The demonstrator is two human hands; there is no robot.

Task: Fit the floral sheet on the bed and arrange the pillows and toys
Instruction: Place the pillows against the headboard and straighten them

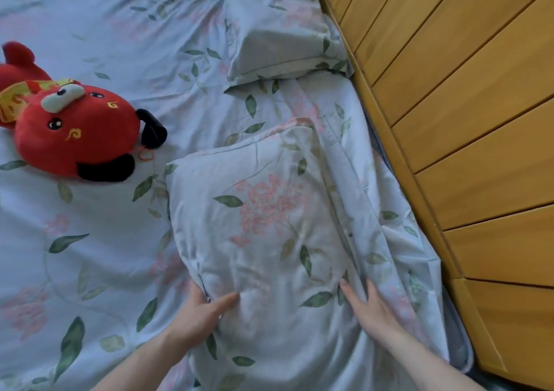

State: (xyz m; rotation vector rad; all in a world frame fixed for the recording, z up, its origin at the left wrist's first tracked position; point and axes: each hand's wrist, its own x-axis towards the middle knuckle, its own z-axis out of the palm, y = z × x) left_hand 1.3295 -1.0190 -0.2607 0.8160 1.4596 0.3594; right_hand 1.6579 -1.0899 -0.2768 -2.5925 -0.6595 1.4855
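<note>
With the floral sheet (90, 241) on, our left hand (198, 315) grips the near pillow (254, 226) while our right hand (371, 306) rests flat; the red plush toy (78, 133) seems unplaced.

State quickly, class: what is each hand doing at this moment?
Left hand: grips the near pillow at its left edge, thumb on top.
Right hand: open, fingers straight, resting on the pillow's right side.
</note>
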